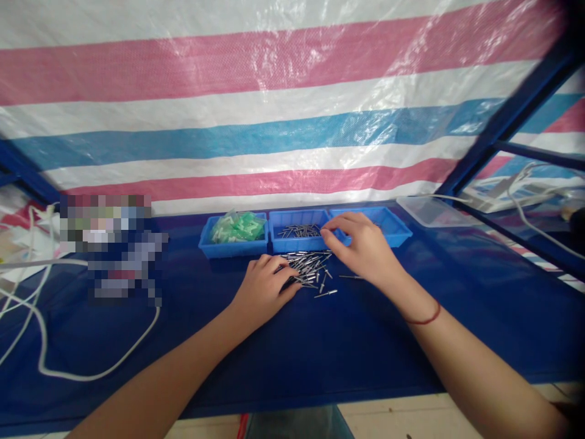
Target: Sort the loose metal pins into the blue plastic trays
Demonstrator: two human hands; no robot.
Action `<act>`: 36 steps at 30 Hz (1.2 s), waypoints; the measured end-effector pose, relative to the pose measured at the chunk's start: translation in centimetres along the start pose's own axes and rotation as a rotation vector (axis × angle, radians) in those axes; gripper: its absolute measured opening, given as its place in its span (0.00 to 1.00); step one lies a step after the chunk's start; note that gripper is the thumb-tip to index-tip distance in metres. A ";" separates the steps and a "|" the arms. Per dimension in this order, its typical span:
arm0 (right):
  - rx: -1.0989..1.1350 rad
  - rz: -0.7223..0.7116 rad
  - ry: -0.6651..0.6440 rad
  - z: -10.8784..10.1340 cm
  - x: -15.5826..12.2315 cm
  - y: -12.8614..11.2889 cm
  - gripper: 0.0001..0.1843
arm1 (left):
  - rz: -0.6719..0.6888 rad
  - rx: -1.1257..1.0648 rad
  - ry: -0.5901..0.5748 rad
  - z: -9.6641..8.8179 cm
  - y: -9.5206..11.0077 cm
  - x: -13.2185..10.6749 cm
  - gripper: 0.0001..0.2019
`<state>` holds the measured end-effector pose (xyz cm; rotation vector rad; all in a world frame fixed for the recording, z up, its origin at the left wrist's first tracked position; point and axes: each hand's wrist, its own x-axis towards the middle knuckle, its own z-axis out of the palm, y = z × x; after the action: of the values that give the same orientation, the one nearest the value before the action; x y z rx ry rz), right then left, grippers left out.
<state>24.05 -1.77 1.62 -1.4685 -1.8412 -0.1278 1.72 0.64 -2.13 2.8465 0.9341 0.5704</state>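
Note:
A loose pile of silver blind rivets (308, 265) lies on the blue table, in front of a row of three blue bins. My left hand (265, 283) rests at the pile's left side, its fingers curled and its thumb closing around some rivets. Above the front of the bins hovers my right hand (363, 247), near the wall between the middle bin (297, 246) and the right bin (388, 222). Its thumb and forefinger are drawn together; anything between them is hidden. More rivets lie inside the middle bin. Beneath my right hand, one single rivet (351, 277) lies apart.
The left bin (233, 249) holds green and whitish pieces in clear plastic. A translucent lid or tray (434, 211) lies at the back right. White cables (91, 377) loop over the table's left side, by a blurred-out patch. Blue frame posts (498, 116) flank a striped sheet (274, 140).

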 end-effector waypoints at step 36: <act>0.770 0.226 -0.252 3.1 -1.4 -3.0 0.09 | -0.142 -0.456 0.216 0.2 0.0 0.4 0.05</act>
<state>20.03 -2.28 -0.31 -1.1417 -1.6122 0.8198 2.08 0.92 -2.21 2.3294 0.8880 0.9481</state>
